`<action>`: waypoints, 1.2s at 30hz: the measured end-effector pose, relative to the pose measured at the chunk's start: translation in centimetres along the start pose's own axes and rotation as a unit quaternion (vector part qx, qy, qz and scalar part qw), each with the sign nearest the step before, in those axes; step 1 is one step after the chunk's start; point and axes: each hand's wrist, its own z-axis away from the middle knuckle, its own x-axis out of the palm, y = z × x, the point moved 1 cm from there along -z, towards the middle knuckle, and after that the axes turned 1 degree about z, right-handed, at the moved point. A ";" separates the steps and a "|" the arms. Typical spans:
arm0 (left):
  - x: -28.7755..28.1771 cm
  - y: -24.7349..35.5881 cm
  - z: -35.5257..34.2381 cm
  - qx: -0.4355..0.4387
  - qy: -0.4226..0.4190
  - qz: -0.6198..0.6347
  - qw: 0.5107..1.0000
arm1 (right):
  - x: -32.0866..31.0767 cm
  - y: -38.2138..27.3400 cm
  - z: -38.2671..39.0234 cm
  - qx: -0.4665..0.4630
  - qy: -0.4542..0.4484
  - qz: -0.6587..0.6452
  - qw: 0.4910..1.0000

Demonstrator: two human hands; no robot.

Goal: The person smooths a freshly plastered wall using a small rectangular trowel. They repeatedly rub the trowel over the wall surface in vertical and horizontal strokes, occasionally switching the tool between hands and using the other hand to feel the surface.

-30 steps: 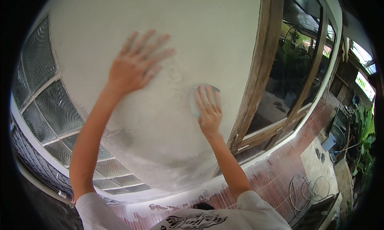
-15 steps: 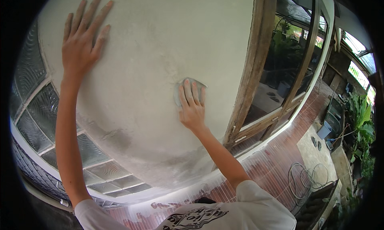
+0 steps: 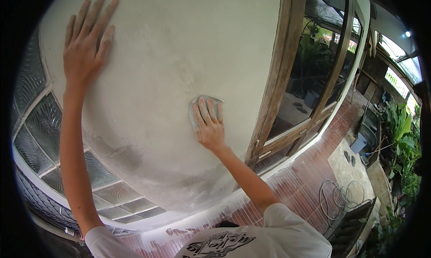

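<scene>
A pale plastered wall (image 3: 157, 78) fills the middle of the view, with rougher grey patches low down. Against it my right hand (image 3: 209, 127) presses a grey sheet of sandpaper (image 3: 194, 112), fingers laid together over its face. The sheet's edges stick out to the left of the fingers and above them; its underside is hidden. Higher up on the left, my left hand (image 3: 85, 51) rests on the wall, fingers stretched and apart, holding nothing. Pale dust coats the fingers of both hands.
Glass blocks (image 3: 42, 119) border the wall on the left. To the right stands a wooden-framed glass door (image 3: 278, 78). Below lies a red tiled floor (image 3: 292, 186) with whitish dust, a coiled hose (image 3: 334, 199), slippers (image 3: 350, 158), a bucket (image 3: 358, 142) and plants (image 3: 402, 128).
My right hand has slid a little down the wall with the sandpaper. My left hand stays at the same spot on the wall, while the whole view has shifted slightly.
</scene>
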 end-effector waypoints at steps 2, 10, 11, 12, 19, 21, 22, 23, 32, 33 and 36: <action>0.1 -0.1 0.2 -0.014 -0.019 -0.021 1.000 | 0.1 0.1 0.0 -0.001 -0.008 0.003 1.000; -0.9 0.4 2.0 -0.056 -0.039 -0.045 0.997 | -0.4 -0.5 -1.4 0.009 0.016 -0.012 1.000; -1.1 0.6 2.2 -0.061 -0.041 -0.044 0.996 | -0.8 -0.7 -2.2 -0.002 0.051 -0.022 0.998; -1.2 0.7 2.5 -0.074 -0.063 -0.054 0.994 | -1.0 -0.7 -3.2 0.006 0.014 -0.010 1.000; -1.8 1.1 3.4 -0.075 -0.049 -0.033 0.995 | -2.6 -1.0 -11.6 -0.031 0.042 -0.039 0.998; -1.7 0.9 3.5 -0.083 -0.067 -0.040 0.994 | -2.8 -1.3 -11.7 -0.041 0.044 -0.047 0.997; -1.7 0.8 3.5 -0.071 -0.041 -0.029 0.996 | -2.8 -1.4 -11.3 -0.044 0.033 -0.042 0.998; -1.6 0.8 3.6 -0.070 -0.037 -0.027 0.997 | -2.8 -1.4 -10.8 -0.047 0.021 -0.037 0.998; -1.4 0.9 3.4 -0.066 -0.018 -0.009 0.998 | -3.2 0.2 -13.7 -0.038 0.075 -0.008 0.996; -1.5 0.9 3.4 -0.067 -0.021 -0.011 0.997 | -3.4 0.2 -15.3 -0.035 0.093 -0.009 0.995; -1.8 1.0 3.3 -0.075 -0.046 -0.018 0.996 | -3.5 -1.1 -19.0 -0.058 0.119 -0.014 0.991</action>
